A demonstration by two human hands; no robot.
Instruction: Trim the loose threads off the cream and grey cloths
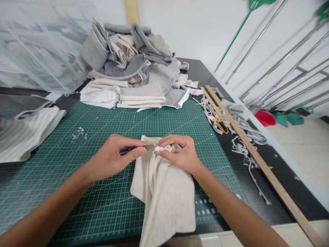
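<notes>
Two hands — left hand grips one tool | right hand pinches one cloth

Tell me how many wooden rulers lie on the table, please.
2. Both lie side by side along the table's right edge: a long ruler reaching the near corner, and a shorter ruler just left of it. Fabric scraps may hide others.

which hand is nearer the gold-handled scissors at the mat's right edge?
Right. The right hand pinches the pale cloth closest to the scissors, which lie up and to its right. The left hand, holding a small tool, is farther left.
</notes>
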